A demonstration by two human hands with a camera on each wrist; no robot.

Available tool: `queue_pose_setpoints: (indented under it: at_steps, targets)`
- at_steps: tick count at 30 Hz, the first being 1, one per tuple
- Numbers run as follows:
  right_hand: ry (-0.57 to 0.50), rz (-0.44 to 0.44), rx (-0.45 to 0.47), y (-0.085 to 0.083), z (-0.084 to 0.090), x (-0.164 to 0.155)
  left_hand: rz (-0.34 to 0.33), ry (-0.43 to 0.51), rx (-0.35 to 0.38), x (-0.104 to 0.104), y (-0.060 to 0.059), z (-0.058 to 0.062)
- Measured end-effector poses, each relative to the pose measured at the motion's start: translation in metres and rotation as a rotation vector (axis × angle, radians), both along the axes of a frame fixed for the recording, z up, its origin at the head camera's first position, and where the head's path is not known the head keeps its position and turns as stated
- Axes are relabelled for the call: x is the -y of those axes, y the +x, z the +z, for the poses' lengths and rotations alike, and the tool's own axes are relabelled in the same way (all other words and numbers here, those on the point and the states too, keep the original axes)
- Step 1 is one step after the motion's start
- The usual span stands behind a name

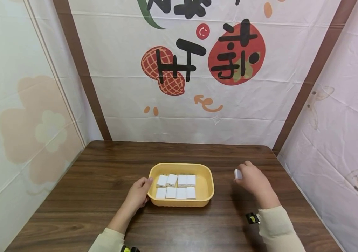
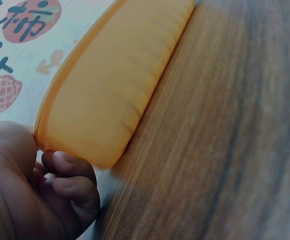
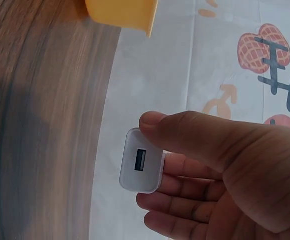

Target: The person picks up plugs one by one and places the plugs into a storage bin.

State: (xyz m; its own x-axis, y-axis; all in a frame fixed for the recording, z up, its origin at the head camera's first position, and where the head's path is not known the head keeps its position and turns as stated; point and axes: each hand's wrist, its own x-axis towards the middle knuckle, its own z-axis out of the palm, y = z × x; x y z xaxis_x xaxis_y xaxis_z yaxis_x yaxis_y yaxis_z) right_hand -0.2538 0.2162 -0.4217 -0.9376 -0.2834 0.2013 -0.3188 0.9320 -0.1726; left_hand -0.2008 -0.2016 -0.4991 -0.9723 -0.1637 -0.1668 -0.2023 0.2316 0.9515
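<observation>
A yellow plastic tray (image 1: 205, 203) stands on the wooden table, holding several white USB chargers (image 1: 181, 193) in two rows toward its left side. My left hand (image 1: 138, 193) grips the tray's left end, thumb over the rim and fingers curled against the outer wall. To the right of the tray, above the table, my right hand (image 1: 254, 180) pinches one white USB charger (image 3: 141, 162) between thumb and fingers. Its USB port faces the right wrist camera. In the left wrist view the tray's long side (image 2: 100, 85) hides its contents.
The dark brown table (image 1: 119, 157) extends around the tray. A white printed cloth (image 1: 128, 129) hangs behind the far edge, with more cloth at both sides. Straps with small black devices (image 1: 252, 218) are on the wrists.
</observation>
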Motion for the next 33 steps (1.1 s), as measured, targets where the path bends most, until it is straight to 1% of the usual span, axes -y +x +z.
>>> queue_pose_setpoints:
  at_steps: [5,9,21,29,33]
  targets:
    - [0.004,0.001,0.011,0.001,0.003,0.010,0.000,-0.001,-0.002,0.001,0.000,0.000]
    - [0.003,0.025,0.014,0.003,0.006,0.020,0.000,-0.002,-0.010,0.001,0.000,-0.001]
    - [-0.008,0.084,-0.015,0.004,0.015,0.045,0.000,-0.007,-0.013,0.001,0.000,0.000]
    - [-0.003,0.109,-0.020,0.003,0.014,0.063,-0.004,-0.013,-0.008,0.001,0.001,0.000]
    - [-0.005,0.134,-0.038,0.002,0.015,0.073,-0.003,-0.011,-0.006,0.001,0.001,0.000]
